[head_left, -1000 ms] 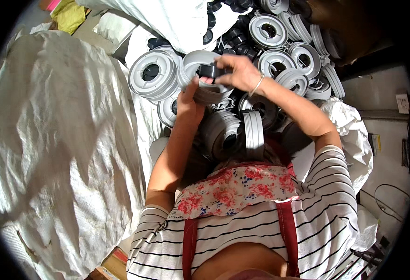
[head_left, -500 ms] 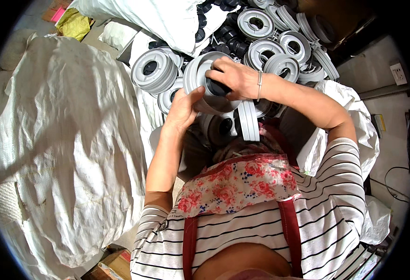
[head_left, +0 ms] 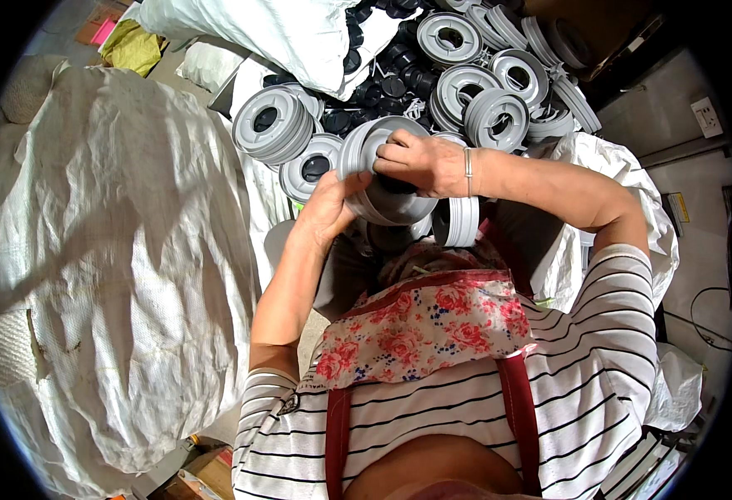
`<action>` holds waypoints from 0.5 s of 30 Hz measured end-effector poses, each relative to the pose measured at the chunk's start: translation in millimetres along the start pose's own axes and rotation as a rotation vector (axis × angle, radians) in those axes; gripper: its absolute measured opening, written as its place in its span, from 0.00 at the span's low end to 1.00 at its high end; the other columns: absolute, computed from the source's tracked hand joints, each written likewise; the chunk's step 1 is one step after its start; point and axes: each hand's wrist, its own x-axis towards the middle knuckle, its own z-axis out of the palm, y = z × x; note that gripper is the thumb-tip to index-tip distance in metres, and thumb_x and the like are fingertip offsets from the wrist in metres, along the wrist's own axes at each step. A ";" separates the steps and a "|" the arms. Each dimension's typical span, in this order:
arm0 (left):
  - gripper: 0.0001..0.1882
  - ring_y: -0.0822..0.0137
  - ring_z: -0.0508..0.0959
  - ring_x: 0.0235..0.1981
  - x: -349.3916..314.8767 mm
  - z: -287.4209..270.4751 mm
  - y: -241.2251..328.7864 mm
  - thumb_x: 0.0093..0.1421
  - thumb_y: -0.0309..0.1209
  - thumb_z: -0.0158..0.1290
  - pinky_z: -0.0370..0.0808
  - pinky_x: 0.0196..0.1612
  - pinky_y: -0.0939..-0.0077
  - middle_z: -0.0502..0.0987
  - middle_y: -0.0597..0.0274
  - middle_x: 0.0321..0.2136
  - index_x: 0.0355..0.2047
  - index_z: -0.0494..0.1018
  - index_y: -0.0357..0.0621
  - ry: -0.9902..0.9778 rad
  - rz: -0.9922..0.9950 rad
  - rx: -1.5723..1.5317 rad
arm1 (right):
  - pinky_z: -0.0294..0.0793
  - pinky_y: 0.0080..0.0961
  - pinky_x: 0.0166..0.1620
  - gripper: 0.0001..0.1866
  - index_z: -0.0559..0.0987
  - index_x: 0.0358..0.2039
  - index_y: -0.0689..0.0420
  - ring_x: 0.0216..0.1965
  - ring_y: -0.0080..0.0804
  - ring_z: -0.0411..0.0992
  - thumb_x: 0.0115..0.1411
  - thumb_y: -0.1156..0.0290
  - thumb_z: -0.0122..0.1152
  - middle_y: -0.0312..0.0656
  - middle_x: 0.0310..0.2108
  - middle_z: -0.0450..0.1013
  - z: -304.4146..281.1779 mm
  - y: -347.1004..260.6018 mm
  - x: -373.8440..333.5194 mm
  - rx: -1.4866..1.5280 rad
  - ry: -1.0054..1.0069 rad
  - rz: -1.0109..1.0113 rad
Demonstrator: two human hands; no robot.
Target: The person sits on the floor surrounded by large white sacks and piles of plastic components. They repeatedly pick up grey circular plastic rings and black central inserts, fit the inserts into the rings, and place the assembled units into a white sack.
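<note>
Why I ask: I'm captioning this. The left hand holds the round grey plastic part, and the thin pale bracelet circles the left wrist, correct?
The side is wrong: the head view shows the thin pale bracelet on the right wrist. The left hand does hold the round grey plastic part.

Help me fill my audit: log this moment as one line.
left hand: grips grey ring | right hand: inside ring, over black part | around: other rings, black caps, white sack
</note>
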 end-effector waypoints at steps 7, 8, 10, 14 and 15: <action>0.18 0.64 0.76 0.39 -12.7 10.7 -8.1 0.58 0.32 0.53 0.74 0.44 0.70 0.74 0.55 0.39 0.45 0.68 0.33 0.084 -0.009 0.106 | 0.68 0.37 0.49 0.41 0.65 0.49 0.58 0.46 0.47 0.60 0.27 0.77 0.68 0.43 0.43 0.61 8.3 -4.3 2.0 0.050 -0.019 0.200; 0.19 0.64 0.76 0.40 -15.1 11.8 -6.6 0.57 0.33 0.53 0.74 0.44 0.69 0.74 0.55 0.40 0.46 0.68 0.33 0.098 -0.034 0.078 | 0.68 0.36 0.48 0.41 0.66 0.49 0.58 0.46 0.47 0.60 0.28 0.76 0.68 0.43 0.43 0.61 9.1 -3.8 2.1 0.050 -0.026 0.195; 0.21 0.64 0.76 0.40 -17.6 13.2 -2.2 0.57 0.34 0.54 0.73 0.45 0.69 0.74 0.55 0.41 0.46 0.68 0.33 0.088 -0.063 0.055 | 0.69 0.35 0.47 0.40 0.66 0.48 0.58 0.45 0.46 0.61 0.29 0.75 0.68 0.43 0.43 0.61 9.8 -2.4 1.7 0.085 -0.019 0.160; 0.24 0.63 0.75 0.42 -19.1 11.7 5.1 0.55 0.34 0.56 0.72 0.47 0.67 0.74 0.55 0.42 0.48 0.67 0.33 0.023 -0.111 0.052 | 0.71 0.34 0.43 0.31 0.69 0.42 0.58 0.43 0.44 0.61 0.32 0.72 0.65 0.43 0.40 0.61 9.3 0.8 -2.0 0.179 0.004 0.010; 0.24 0.63 0.75 0.42 -18.7 10.9 5.2 0.55 0.35 0.56 0.72 0.48 0.67 0.74 0.55 0.42 0.49 0.66 0.33 0.030 -0.125 0.060 | 0.71 0.34 0.43 0.31 0.70 0.42 0.58 0.43 0.44 0.61 0.33 0.72 0.65 0.43 0.40 0.60 9.3 1.2 -3.2 0.195 0.006 -0.018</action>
